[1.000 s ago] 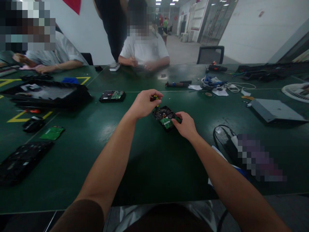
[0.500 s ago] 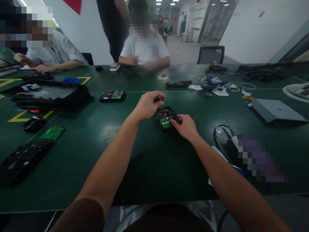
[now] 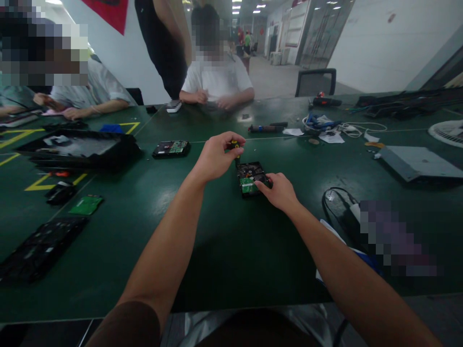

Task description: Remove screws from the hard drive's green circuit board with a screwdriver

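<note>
A black hard drive (image 3: 253,169) with a green circuit board lies on the green table in front of me. My right hand (image 3: 279,189) grips its right side, thumb resting over the board. In my left hand (image 3: 219,155) is a small yellow-and-black screwdriver (image 3: 236,148), pinched upright by its handle. Its lower end comes down at the drive's far left corner; I cannot tell whether the tip sits on a screw. Another hard drive (image 3: 171,149) lies apart, farther off to the left.
At left are a black tray-like housing (image 3: 123,149), a loose green circuit board (image 3: 87,205) and a black perforated panel (image 3: 43,246). A grey metal box (image 3: 421,161), tangled cables (image 3: 320,120) and a white fan grille (image 3: 448,132) occupy the right. Co-workers sit across the table.
The screwdriver has become more upright and shifted slightly left, with my left hand, to the drive's far left corner. The drive has turned slightly under my right hand. The view has shifted a little.
</note>
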Available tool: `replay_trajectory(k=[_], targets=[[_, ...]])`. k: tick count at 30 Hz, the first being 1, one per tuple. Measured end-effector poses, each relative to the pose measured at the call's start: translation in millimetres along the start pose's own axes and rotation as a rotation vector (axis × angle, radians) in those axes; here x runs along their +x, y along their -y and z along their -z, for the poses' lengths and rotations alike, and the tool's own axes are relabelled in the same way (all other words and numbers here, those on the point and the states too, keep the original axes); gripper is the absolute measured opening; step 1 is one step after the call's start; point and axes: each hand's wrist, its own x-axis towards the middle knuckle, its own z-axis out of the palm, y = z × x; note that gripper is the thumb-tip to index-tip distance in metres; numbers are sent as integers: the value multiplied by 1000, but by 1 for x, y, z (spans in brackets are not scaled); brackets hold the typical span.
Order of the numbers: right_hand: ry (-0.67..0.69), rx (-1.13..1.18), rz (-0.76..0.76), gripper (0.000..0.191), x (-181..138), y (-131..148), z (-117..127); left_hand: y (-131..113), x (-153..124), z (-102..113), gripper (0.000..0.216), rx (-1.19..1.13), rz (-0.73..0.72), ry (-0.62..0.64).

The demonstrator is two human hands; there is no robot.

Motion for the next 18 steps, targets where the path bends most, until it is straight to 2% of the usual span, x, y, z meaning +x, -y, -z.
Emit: replay_trajectory(k=[4,9,18], targets=[[36,-15,12,50,0,2,2,-9,-1,0,19,-79,-3,32],[57,3,-2,46,-1,5,5,-6,-3,-3,19,-99,30,95],[66,-17,-17,45,-1,6,5,-7,-3,1,22,-77,21,116]])
